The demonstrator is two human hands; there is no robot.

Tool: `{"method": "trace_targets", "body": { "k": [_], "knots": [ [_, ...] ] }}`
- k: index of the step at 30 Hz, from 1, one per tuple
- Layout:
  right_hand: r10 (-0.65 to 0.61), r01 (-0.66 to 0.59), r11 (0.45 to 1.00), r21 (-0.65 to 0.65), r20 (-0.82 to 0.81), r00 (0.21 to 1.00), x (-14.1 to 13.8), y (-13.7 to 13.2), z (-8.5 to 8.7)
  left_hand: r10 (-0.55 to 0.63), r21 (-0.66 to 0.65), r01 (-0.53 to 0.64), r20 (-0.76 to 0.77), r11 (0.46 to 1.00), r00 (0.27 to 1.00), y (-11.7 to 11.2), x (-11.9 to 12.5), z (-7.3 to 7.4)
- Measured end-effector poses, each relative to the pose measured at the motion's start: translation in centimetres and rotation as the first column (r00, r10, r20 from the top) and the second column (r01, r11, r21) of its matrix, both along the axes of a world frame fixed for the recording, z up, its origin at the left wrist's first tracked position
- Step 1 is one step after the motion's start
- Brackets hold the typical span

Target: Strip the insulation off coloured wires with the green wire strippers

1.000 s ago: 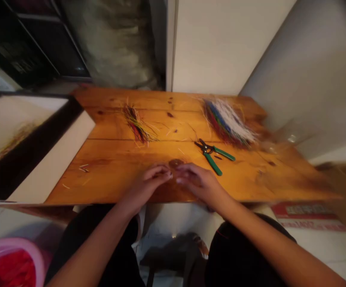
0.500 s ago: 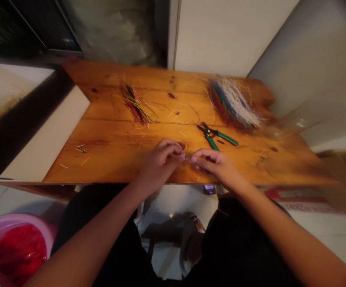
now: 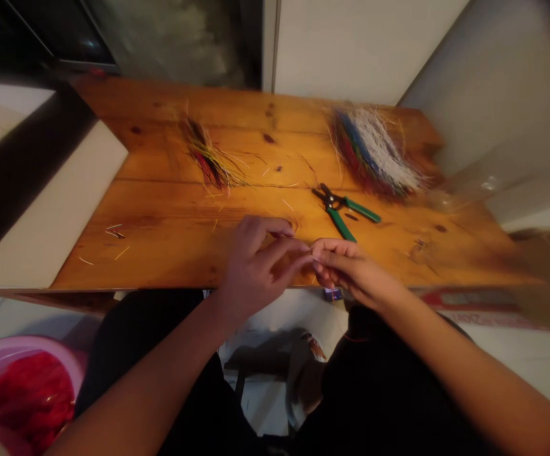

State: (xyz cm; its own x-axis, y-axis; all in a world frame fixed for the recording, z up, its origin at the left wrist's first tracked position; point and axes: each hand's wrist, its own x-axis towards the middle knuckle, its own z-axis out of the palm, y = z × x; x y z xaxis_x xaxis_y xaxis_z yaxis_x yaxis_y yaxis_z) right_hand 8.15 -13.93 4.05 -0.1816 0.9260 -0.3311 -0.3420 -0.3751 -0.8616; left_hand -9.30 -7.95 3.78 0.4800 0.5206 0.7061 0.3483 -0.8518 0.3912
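My left hand (image 3: 260,259) pinches a short, thin wire piece (image 3: 282,234) at its fingertips above the wooden table (image 3: 161,215). My right hand (image 3: 346,266) is curled close by, its fingertips nearly meeting the left hand near the table's front edge. What those fingers hold is hidden. Behind the hands lie green-handled wire cutters (image 3: 346,209). A large bundle of white, blue, green and red wires (image 3: 374,152) rests at the back right, and a smaller multicoloured bundle (image 3: 206,158) rests at the back left. Several short wire scraps (image 3: 113,232) lie near the left side.
A white wall (image 3: 360,44) stands behind the table. A dark-framed panel (image 3: 23,152) runs along its left side. A pink basin holding red material (image 3: 23,380) sits low at left, a small blue box (image 3: 332,294) below the front edge, and cardboard (image 3: 541,278) at right.
My hands have drawn closer together, and the left hand has turned with its fingers raised. The table has shifted up in the view as my head moved.
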Motion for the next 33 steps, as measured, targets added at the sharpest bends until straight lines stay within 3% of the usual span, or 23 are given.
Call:
{"method": "trace_targets", "body": {
  "k": [6,18,33],
  "knots": [
    [0.003,-0.004,1.0,-0.026,-0.047,0.999,0.3,-0.1,-0.1,-0.007,-0.056,0.008,0.029,0.998,1.0,0.0,0.3,-0.2],
    [0.022,-0.026,0.998,-0.054,-0.071,0.997,0.2,-0.1,-0.1,0.004,0.048,-0.005,0.022,0.999,1.0,0.5,0.1,-0.1],
    [0.028,-0.037,0.998,-0.059,-0.137,0.99,-0.4,0.6,-0.4,0.004,0.012,-0.005,0.069,1.0,0.998,0.9,-0.7,-0.5]
  ]
}}
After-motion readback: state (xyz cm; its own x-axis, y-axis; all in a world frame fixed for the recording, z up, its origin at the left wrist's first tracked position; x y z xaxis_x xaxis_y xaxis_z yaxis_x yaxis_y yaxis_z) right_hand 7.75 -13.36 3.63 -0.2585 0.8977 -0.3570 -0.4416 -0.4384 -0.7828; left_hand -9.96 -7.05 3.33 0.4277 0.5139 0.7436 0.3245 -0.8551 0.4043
